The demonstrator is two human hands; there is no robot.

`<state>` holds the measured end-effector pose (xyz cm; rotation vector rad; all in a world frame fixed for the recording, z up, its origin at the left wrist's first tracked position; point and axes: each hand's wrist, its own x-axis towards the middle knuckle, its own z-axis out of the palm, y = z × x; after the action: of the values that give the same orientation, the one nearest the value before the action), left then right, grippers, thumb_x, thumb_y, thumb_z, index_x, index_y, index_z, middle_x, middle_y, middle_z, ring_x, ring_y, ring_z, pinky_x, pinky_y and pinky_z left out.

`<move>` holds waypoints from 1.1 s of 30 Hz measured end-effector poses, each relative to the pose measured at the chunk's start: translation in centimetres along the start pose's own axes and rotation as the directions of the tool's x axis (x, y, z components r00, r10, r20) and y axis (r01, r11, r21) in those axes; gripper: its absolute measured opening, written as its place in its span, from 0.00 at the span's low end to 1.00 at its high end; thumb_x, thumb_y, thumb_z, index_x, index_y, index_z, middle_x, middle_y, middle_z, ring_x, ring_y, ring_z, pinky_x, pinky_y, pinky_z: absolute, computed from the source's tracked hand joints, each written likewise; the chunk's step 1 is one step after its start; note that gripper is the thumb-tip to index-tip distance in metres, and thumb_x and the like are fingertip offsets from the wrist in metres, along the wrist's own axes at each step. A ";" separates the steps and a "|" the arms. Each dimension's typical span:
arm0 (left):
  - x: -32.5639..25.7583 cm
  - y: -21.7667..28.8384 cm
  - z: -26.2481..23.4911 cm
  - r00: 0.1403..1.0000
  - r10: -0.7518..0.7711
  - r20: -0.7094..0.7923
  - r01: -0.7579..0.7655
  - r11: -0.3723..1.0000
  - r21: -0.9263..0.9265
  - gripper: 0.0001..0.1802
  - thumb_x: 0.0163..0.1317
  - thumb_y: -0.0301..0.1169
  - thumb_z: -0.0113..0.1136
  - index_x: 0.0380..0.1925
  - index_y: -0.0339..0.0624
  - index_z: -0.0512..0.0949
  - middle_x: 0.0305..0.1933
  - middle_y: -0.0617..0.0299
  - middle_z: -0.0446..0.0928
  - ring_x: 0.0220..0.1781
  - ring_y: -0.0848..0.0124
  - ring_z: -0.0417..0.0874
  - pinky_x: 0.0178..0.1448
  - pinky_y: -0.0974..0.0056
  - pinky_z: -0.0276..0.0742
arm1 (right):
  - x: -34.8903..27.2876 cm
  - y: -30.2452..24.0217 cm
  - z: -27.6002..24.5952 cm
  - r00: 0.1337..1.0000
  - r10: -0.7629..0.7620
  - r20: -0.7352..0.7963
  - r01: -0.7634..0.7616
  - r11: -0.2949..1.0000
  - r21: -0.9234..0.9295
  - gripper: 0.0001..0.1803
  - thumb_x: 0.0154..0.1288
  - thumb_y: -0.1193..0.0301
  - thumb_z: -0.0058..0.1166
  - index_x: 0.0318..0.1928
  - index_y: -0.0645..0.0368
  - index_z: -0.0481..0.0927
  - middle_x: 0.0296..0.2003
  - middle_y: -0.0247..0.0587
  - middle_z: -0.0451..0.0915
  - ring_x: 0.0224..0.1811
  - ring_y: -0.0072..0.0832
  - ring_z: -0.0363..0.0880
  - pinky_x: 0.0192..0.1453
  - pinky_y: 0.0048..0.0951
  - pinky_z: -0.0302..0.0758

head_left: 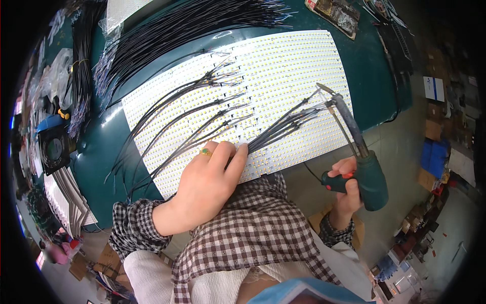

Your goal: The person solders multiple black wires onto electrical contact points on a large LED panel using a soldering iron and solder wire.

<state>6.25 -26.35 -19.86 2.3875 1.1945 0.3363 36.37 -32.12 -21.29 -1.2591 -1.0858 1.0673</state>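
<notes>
A large white LED board sheet, dotted with rows of small yellow chips, lies in front of me. My left hand, with a ring on one finger, rests on its near part. Its fingers close on a bundle of black cables whose stripped wire ends fan out to the right. More black cables lie across the board's left half, ends toward the middle seam. My right hand grips a green-handled soldering gun off the board's near right edge. Its tip is beside the bundle's wire ends.
A thick pile of black cables lies at the back of the green table, and another bundle stands at the left. A dark stained block sits at the far right. On the left are a black fan and stacked white strips.
</notes>
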 end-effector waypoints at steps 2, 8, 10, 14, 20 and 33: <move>0.1 0.6 0.2 1.000 0.007 -0.022 -0.004 0.987 0.161 0.26 0.54 0.23 0.66 0.55 0.32 0.78 0.43 0.53 0.76 0.41 0.57 0.81 0.38 0.60 0.81 | 0.1 0.3 -0.2 0.999 -0.047 -0.011 0.047 0.999 -0.004 0.22 0.69 0.60 0.63 0.49 0.70 0.78 0.42 0.53 0.81 0.40 0.35 0.83 0.44 0.33 0.84; 2.1 1.9 1.0 0.995 -0.090 -0.038 0.098 0.904 0.416 0.09 0.54 0.25 0.61 0.35 0.40 0.75 0.29 0.63 0.68 0.32 0.70 0.79 0.29 0.69 0.78 | 0.2 0.8 -0.5 0.994 -0.110 -0.006 0.110 0.993 0.039 0.25 0.69 0.59 0.63 0.50 0.72 0.77 0.41 0.54 0.80 0.41 0.37 0.83 0.41 0.34 0.85; 1.9 2.2 1.4 0.993 -0.090 -0.074 0.114 0.885 0.451 0.08 0.54 0.25 0.61 0.35 0.41 0.74 0.29 0.63 0.68 0.31 0.70 0.78 0.28 0.69 0.76 | 0.0 0.8 -0.4 0.995 -0.098 -0.026 0.099 0.994 0.041 0.26 0.69 0.59 0.63 0.51 0.72 0.77 0.42 0.55 0.80 0.41 0.38 0.83 0.41 0.34 0.85; 1.1 3.1 2.5 0.978 -0.068 -0.197 0.170 0.802 0.572 0.08 0.54 0.26 0.62 0.31 0.43 0.71 0.28 0.62 0.68 0.29 0.72 0.78 0.24 0.71 0.74 | 0.1 1.5 -0.6 0.992 -0.114 -0.052 0.117 0.991 0.063 0.26 0.68 0.58 0.63 0.50 0.72 0.77 0.42 0.56 0.80 0.41 0.38 0.83 0.40 0.33 0.85; 1.8 1.1 -1.3 0.989 -0.135 -0.057 0.146 0.921 0.361 0.10 0.54 0.24 0.60 0.36 0.41 0.71 0.31 0.57 0.71 0.30 0.65 0.80 0.29 0.63 0.78 | 0.1 1.8 -0.7 0.988 -0.117 -0.103 0.130 0.984 0.126 0.27 0.67 0.58 0.63 0.50 0.72 0.77 0.42 0.53 0.80 0.41 0.38 0.83 0.38 0.32 0.86; 2.5 -3.2 -5.2 0.952 -0.061 -0.301 0.160 0.935 0.318 0.11 0.50 0.20 0.61 0.36 0.41 0.79 0.34 0.57 0.74 0.36 0.57 0.80 0.34 0.57 0.78 | -0.5 2.2 -1.8 0.984 -0.153 -0.087 0.163 0.981 0.110 0.28 0.68 0.59 0.61 0.55 0.74 0.75 0.43 0.51 0.79 0.43 0.40 0.82 0.38 0.34 0.87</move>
<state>3.43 -21.21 -16.89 2.6090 1.6302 0.4876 38.07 -32.82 -23.57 -1.0938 -1.0310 0.9398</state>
